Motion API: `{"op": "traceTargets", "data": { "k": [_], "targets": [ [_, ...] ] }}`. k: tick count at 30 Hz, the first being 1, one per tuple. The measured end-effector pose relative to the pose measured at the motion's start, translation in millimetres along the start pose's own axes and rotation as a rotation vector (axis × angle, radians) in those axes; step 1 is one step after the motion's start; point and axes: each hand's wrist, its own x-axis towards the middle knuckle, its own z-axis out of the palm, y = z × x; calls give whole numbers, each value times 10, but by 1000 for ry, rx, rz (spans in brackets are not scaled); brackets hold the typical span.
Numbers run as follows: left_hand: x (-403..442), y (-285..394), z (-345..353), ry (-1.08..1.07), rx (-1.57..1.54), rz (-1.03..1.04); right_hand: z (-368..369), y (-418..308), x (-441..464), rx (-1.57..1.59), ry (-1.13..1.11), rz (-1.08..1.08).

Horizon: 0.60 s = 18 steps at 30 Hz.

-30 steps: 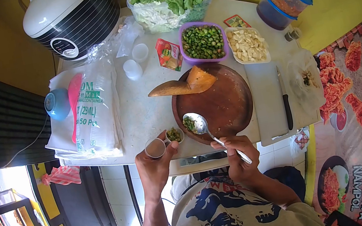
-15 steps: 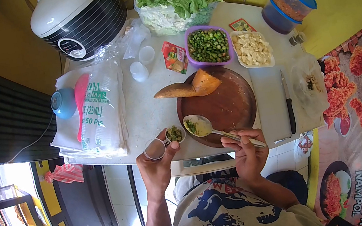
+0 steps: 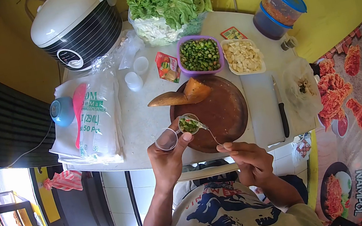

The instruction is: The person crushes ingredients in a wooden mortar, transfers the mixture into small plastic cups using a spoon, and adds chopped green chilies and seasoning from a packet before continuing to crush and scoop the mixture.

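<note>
My left hand [image 3: 166, 164] is closed around a small plastic cup [image 3: 183, 129] of chopped green chili mix, holding it over the near left edge of a brown mortar [image 3: 234, 120]. Beside that cup, a clear round plastic piece [image 3: 165, 140] is in the same hand; I cannot tell whether it is a lid or another cup. My right hand [image 3: 251, 161] pinches the handle of a metal spoon [image 3: 213, 137], whose bowl dips at the cup's mouth. Across the mortar's far left rim lies a wooden pestle [image 3: 176, 97], touched by neither hand.
Behind the mortar stand a purple tub [image 3: 203, 71] of cut green chilies and a white tub [image 3: 244, 57] of garlic. A knife [image 3: 281, 107] lies to the right, plastic packs [image 3: 101, 127] to the left. A rice cooker [image 3: 79, 29] and lettuce [image 3: 169, 3] fill the back.
The spoon has moved left from above the mortar into the cup, tipping as it went. My left hand has shifted right and slightly away from me with the cup.
</note>
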Motion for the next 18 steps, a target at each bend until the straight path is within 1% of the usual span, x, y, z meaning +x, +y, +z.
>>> {"op": "traceTargets", "data": {
  "k": [4, 6, 10, 12, 16, 18],
  "targets": [
    [8, -26, 15, -8, -12, 22, -45, -10, 14, 70, 26, -29],
    [7, -26, 21, -4, -21, 7, -73, -38, 66, 32, 12, 59],
    [16, 10, 45, 2, -82, -37, -160, -42, 133, 84, 55, 53],
    [21, 3, 54, 3, -103, -44, -212, -56, 159, 33, -21, 70],
    [33, 25, 73, 15, -157, -76, -178, -6, 127, 66, 21, -14],
    [36, -5, 78, 29, -148, -64, -192, -7, 124, 2, -64, 82]
  ]
}}
